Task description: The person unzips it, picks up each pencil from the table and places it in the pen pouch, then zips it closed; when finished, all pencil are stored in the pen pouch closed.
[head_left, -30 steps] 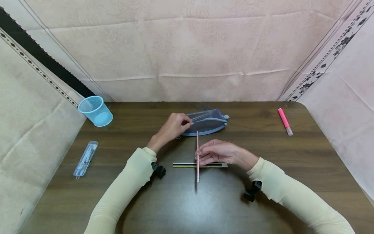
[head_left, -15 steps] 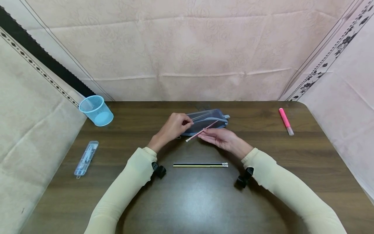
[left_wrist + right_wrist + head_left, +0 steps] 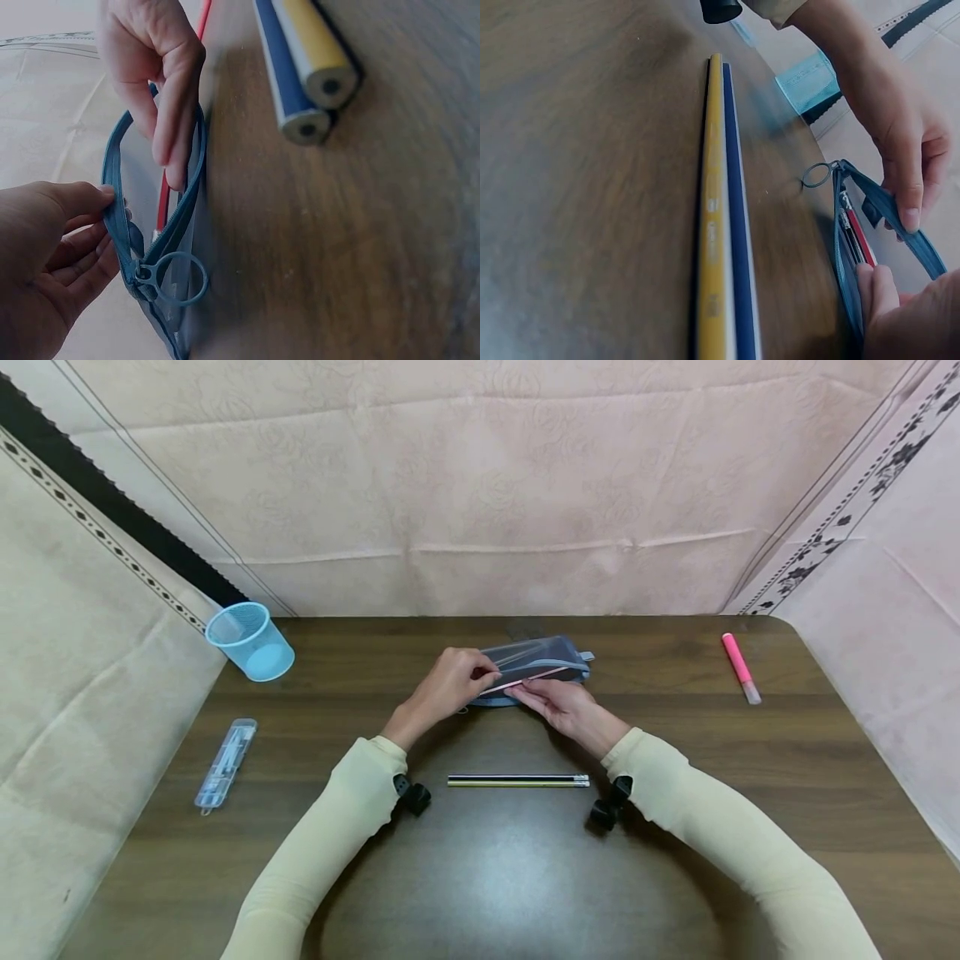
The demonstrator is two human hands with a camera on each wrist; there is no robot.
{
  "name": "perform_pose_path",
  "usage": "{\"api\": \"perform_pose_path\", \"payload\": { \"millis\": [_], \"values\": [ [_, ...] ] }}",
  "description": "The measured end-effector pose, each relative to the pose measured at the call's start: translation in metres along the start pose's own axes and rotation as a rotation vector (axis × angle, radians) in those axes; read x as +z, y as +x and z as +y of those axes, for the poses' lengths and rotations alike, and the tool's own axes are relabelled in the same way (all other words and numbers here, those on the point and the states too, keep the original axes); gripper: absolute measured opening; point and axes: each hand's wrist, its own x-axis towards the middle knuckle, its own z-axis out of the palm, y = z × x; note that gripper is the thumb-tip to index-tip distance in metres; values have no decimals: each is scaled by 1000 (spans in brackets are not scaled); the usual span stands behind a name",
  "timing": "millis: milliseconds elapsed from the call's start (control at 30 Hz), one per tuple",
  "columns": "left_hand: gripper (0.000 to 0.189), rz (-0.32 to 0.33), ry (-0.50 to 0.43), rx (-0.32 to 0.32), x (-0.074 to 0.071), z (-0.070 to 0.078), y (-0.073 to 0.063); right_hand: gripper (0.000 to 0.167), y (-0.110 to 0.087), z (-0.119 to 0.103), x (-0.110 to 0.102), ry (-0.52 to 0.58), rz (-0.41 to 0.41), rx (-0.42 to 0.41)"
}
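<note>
A blue mesh pencil case (image 3: 536,652) lies at the back middle of the table with its zipper undone. My left hand (image 3: 447,682) pinches one zipper edge between thumb and finger, as the left wrist view shows. In my right hand (image 3: 568,706) a red pencil (image 3: 862,238) is held at the opening; its eraser end is inside the case, near the zipper's ring pull (image 3: 184,281). A dark, silver-ended stick (image 3: 850,234) lies beside it within. Nearer to me, a yellow pencil (image 3: 713,187) and a dark blue pencil (image 3: 739,225) lie side by side.
A light blue cup (image 3: 268,658) stands at the back left, with a clear blue case (image 3: 225,766) in front of it. A pink marker (image 3: 738,667) lies at the back right. Patterned cloth (image 3: 480,485) hangs behind the table.
My right hand has moved from over the two pencils back to the pencil case, turning the red pencil crosswise and bringing it into the opening. My left hand keeps its hold.
</note>
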Motion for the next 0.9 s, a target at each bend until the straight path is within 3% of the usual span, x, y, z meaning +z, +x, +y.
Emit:
{"api": "perform_pose_path", "payload": {
  "millis": [400,600,667,733,900],
  "values": [
    [15,-2,-9,-1,1,1,0,48,-6,1,5,-18,-10,-5],
    [15,-2,-14,-4,2,1,0,46,-14,8,4,-166,-93,-21],
    [15,0,-13,-1,2,1,0,43,-19,13,4,-289,-121,-50],
    [15,0,-11,1,1,1,0,38,-24,19,4,-488,-156,-115],
    [15,0,-25,-4,1,1,-1,17,-35,30,1,-1289,-279,-494]
  ]
}}
